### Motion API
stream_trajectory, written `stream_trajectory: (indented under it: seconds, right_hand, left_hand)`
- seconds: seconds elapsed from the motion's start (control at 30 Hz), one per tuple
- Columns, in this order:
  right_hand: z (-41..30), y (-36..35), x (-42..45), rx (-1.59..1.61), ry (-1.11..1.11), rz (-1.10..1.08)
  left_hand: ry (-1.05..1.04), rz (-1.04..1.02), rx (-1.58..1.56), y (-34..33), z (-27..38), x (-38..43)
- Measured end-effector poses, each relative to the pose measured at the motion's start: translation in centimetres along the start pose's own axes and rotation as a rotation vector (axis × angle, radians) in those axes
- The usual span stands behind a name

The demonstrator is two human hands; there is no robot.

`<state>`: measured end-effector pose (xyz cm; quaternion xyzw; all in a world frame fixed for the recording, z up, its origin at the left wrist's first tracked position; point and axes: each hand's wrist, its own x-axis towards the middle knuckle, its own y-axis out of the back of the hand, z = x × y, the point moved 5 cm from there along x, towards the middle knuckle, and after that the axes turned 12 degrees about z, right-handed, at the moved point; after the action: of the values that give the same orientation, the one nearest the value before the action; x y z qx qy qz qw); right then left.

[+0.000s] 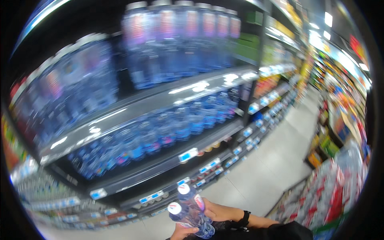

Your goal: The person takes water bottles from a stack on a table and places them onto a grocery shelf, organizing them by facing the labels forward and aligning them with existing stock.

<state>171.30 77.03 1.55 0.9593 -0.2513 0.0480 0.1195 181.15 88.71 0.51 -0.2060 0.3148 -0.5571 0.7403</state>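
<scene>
Low in the view, my left hand (183, 231) grips a clear plastic bottle (192, 217) with a white cap and a label, upright but tilted. My right hand (220, 210) wraps around a second bottle (192, 198) of the same kind, which has a pink and white label. Both bottles are side by side in front of my body, and they overlap in the view. A black band (245, 218) circles my right wrist. Part of the left hand is cut off by the lower edge of the picture.
Ahead stands a dark store shelf (156, 171) with large capped bottles (186, 45) on the upper board and small water bottles (168, 126) below. Price tags (188, 155) line its edges. Wrapped bottle packs (318, 192) stand at the right, beside a tiled aisle floor (255, 168). The view is blurred.
</scene>
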Motion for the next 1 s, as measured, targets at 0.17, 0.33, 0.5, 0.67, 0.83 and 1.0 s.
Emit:
stream_trajectory:
  seconds: [0.17,0.33,0.5,0.67,0.83,1.0]
  right_hand:
    - [-2.3,3.3,-3.9,-0.064,-0.178,0.141]
    - [-2.3,9.4,-11.2,0.126,-0.246,0.423]
    - [1.9,17.2,-19.9,0.047,-0.275,0.662]
    - [3.0,24.7,-28.4,0.064,-0.242,0.957]
    - [2.8,30.5,-33.7,-0.011,-0.304,1.088]
    - [5.3,36.0,-35.7,0.09,-0.413,1.159]
  left_hand:
    - [0.017,-0.033,0.19,-1.2,-2.2,2.8]
    - [0.209,-0.21,0.411,-6.3,-7.3,8.0]
    - [0.39,-0.414,0.598,-14.6,-14.9,13.4]
    - [0.586,-0.629,0.812,-23.7,-22.6,18.2]
    - [0.835,-0.76,1.063,-28.3,-28.8,22.0]
    - [0.583,-0.958,0.839,-38.1,-31.4,24.8]
